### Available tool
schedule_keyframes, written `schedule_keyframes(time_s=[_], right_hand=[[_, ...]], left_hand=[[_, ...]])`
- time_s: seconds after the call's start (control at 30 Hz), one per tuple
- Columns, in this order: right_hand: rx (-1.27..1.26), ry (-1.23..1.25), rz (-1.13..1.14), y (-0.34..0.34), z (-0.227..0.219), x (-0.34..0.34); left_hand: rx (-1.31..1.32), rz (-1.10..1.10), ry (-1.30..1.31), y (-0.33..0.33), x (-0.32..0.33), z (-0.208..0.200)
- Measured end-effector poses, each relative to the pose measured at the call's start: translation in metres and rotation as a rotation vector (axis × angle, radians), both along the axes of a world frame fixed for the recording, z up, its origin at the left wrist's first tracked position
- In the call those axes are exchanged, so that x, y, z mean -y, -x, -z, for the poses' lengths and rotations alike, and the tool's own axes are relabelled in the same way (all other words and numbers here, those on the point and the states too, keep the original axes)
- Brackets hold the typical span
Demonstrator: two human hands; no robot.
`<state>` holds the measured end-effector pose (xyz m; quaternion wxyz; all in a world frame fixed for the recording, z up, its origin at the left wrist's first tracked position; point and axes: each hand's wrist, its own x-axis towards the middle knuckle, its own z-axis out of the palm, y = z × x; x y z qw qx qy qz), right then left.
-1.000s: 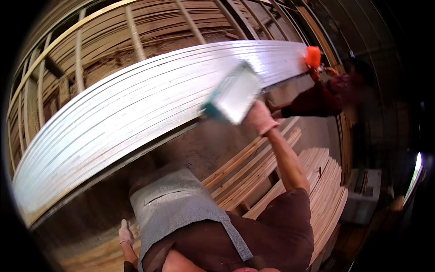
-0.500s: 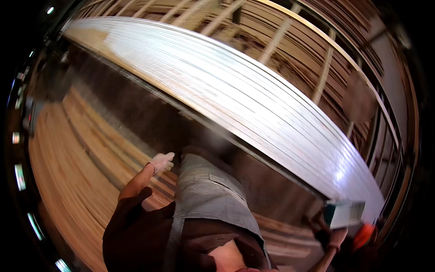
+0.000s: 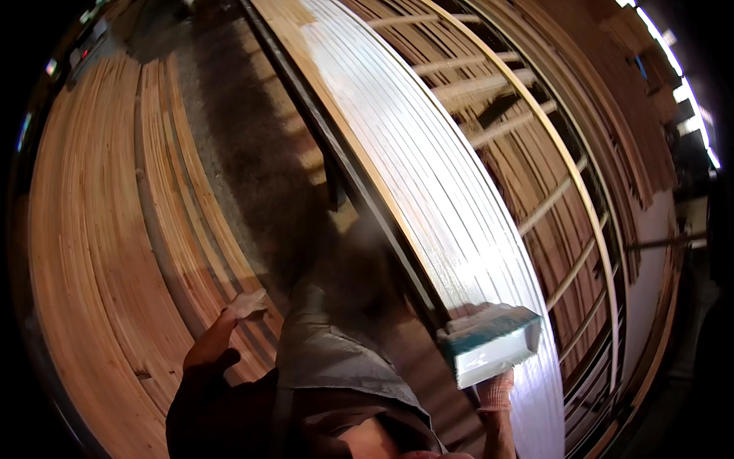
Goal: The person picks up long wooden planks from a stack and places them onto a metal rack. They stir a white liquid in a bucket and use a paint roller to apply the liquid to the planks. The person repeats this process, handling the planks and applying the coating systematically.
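Note:
In my right hand (image 3: 495, 392), which wears a knitted glove, is a box-shaped hand spreader (image 3: 497, 348), teal outside and smeared white within. It sits over the near part of a long row of narrow wooden strips, laid edge to edge and covered with a wet, glossy white coating (image 3: 428, 176). The hand's fingers are partly hidden under the spreader. My gloved left hand (image 3: 248, 304) hangs away at my left side, holding nothing I can see, its fingers stretched out and somewhat blurred. Bare wood (image 3: 287, 19) shows at the far end of the row.
A dark rail (image 3: 348, 172) runs along the left side of the coated strips. Stacked bare boards (image 3: 99, 229) lie to my left. On the right, a wooden rack (image 3: 550, 203) with crossbars stands before more stacked timber (image 3: 581, 84). My grey apron (image 3: 329, 344) faces the rail.
My view has turned, so the coated row now runs more steeply. The spreader in my right hand has come closer to my body and over the strips. My left hand stays low at my side.

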<state>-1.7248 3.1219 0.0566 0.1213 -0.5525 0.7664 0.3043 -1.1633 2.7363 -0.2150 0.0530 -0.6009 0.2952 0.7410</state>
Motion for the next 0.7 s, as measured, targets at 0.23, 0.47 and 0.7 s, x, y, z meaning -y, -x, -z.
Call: schedule_keyframes(time_s=[0.23, 0.47, 0.7], right_hand=[[-0.035, -0.151, 0.02, -0.005, -0.018, 0.276], [-0.088, 0.242, -0.375, -0.003, -0.014, 0.489], [-0.075, 0.293, -0.421, -0.021, -0.013, 0.569]], left_hand=[[0.137, -0.105, -0.053, -0.033, 0.073, -0.017], [-0.057, 0.404, 0.906, 0.166, 0.345, -0.17], [0.193, 0.944, 1.992, 0.309, 0.61, -0.242]])
